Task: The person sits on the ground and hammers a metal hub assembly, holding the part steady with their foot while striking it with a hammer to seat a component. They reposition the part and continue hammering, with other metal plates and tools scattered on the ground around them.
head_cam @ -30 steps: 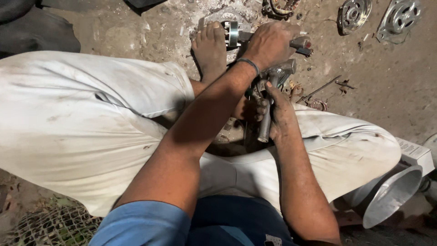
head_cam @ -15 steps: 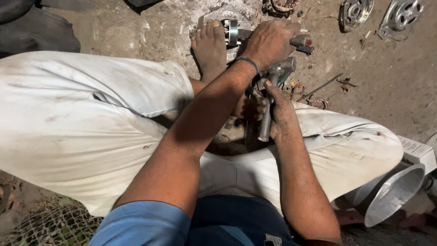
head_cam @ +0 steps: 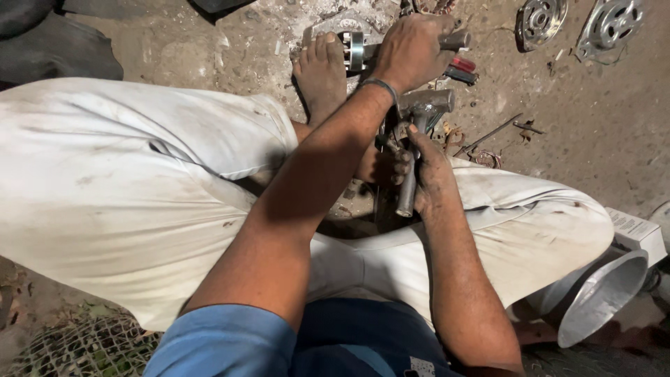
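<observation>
Clearly the person sits cross-legged on the dirt floor so the work can rest between hand and foot. The left hand (head_cam: 412, 52) reaches forward, closed around a short metal shaft (head_cam: 457, 40) whose ringed, disc-like end (head_cam: 354, 50) sits just beside the toes of the bare foot (head_cam: 322, 73), apparently to steady it. The right hand (head_cam: 426, 167), nearer the body, is wrapped around the grey handle of a hammer (head_cam: 422, 112), its blocky steel head pointing up just below the left wrist. Just beyond the left hand lies a red-handled tool (head_cam: 459, 68). Further right of both hands lie thin metal rods (head_cam: 488, 134) and two round, slotted cast-metal covers (head_cam: 541, 19). Near the right elbow stands a smooth, shiny aluminium cone (head_cam: 600, 300).
</observation>
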A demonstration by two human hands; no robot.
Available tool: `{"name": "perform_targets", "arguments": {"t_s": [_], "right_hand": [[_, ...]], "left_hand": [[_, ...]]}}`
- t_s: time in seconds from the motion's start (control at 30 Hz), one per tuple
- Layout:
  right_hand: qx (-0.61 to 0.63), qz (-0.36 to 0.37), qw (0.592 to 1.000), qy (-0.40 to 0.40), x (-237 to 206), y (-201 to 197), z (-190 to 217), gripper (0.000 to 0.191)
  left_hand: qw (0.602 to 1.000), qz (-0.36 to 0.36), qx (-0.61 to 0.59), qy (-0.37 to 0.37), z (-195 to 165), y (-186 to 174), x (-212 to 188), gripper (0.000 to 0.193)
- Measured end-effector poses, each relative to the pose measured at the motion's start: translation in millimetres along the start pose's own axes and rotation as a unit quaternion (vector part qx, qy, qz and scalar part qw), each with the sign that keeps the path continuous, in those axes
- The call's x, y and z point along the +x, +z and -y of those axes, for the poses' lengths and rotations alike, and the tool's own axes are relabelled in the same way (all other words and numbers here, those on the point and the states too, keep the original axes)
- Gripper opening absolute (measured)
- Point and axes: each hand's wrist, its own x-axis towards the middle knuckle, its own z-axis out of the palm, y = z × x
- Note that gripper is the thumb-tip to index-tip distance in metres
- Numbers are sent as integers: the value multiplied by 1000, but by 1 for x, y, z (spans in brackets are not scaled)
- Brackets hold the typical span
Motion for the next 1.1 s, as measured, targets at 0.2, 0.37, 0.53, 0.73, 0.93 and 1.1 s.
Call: {"name": "perform_targets", "arguments": {"t_s": [0.2,0.37,0.53,0.73,0.93,1.1], "right_hand": [[-15,-41,999,4,2,2,3,24],[-34,-79,995,-57,-6,10,6,26],[-147,-96,953,-248,-23,17,23,25],[-269,-88,870,-404,-31,35,52,22],[-332,-62,848,-409,2,16,38,26],[-349,-134,812,-448,-55,-12,81,23]], "left_hand": [[1000,13,-9,3,-8,-14,-5,34],[1000,-1,-31,1,2,-13,-5,45],[995,-72,-62,33,17,-6,0,48],[997,-39,-70,-20,17,-11,-10,34],[990,-99,-96,27,16,-22,-11,43],[993,-20,-112,-27,20,-22,-7,31]]}}
